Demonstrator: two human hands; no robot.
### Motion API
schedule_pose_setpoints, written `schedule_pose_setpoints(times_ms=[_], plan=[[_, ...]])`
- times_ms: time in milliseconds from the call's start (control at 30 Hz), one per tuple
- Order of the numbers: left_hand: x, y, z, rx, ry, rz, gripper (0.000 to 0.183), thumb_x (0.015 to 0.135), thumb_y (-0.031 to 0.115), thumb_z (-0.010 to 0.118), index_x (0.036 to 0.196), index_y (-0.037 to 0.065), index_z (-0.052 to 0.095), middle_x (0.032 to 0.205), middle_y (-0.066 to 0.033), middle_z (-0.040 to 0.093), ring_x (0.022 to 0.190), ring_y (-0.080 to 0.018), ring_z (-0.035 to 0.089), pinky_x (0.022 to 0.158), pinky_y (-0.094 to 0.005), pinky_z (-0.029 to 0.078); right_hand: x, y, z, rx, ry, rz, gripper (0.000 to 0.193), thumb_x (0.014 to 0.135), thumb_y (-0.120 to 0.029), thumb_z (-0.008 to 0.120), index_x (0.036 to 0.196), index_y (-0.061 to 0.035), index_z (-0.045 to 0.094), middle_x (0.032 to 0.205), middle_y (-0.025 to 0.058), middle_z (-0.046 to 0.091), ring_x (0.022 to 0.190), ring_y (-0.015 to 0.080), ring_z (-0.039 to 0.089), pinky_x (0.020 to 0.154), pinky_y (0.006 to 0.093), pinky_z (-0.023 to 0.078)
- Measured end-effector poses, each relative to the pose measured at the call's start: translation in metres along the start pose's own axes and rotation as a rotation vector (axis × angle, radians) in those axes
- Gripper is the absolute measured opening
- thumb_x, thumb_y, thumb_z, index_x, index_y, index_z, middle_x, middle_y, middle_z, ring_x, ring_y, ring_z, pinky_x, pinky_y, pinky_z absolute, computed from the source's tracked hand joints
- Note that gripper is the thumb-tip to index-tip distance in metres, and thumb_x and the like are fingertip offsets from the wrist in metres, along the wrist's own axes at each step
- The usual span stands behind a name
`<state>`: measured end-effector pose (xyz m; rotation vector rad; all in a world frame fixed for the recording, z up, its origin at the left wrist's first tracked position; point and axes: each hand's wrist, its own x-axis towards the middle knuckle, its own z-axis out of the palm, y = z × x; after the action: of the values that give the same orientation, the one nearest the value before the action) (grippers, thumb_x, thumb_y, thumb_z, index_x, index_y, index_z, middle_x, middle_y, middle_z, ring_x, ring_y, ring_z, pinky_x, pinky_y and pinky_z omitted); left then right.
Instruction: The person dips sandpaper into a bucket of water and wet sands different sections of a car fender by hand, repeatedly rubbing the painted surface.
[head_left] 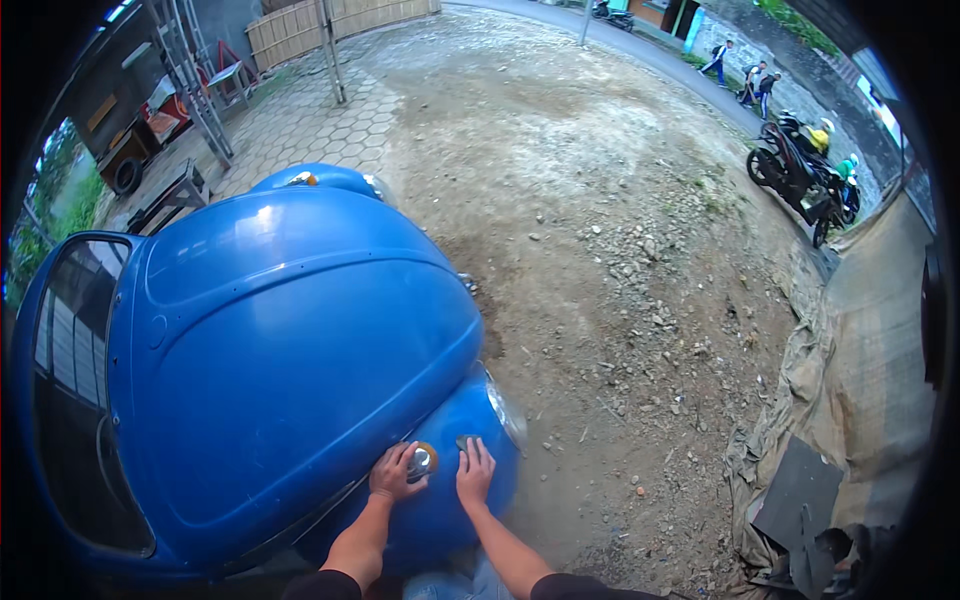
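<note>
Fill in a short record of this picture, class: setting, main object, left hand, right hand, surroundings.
Setting: outdoor yard of bare dirt and gravel ground
Main object: rounded glossy blue car
Left hand: left hand touching a small round chrome-and-amber turn-signal lamp on the blue fender
Right hand: right hand flat on the fender beside the lamp
Surroundings: parked black motorcycles, tan tarpaulin, grey paving stones

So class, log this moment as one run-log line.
left hand: on turn-signal lamp | right hand: flat on blue fender | car: parked on dirt
</note>
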<state>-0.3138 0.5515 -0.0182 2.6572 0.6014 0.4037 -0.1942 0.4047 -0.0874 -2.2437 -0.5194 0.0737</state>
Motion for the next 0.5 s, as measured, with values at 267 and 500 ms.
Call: schedule_pose_setpoints(times_ms=[267,500], plan=[[-0.013,0.022,-0.015,-0.014,-0.123,-0.192,0.083,0.074,0.026,0.078,0.148,0.018,0.041,0.139,-0.0124,0.051,0.131,-0.0315,0.048,0.108,-0.0429,0.043,-0.029,0.078,-0.056,-0.037,-0.539,-0.057,0.032,0.094,-0.032,0.061,0.122,-0.0181,0.07,0.121,0.0126,0.067,0.108,0.035,0.064,0.094,0.0447,0.05],[-0.163,0.022,-0.032,-0.095,-0.161,-0.597,0.065,0.082,0.02,0.067,0.144,0.016,0.048,0.155,-0.0117,0.038,0.143,-0.0317,0.035,0.114,-0.0416,0.037,-0.12,0.24,-0.219,-0.411,-0.676,0.693,0.048,0.09,-0.043,0.058,0.119,-0.0074,0.069,0.115,0.0179,0.07,0.1,0.035,0.069,0.087,0.0451,0.054]])
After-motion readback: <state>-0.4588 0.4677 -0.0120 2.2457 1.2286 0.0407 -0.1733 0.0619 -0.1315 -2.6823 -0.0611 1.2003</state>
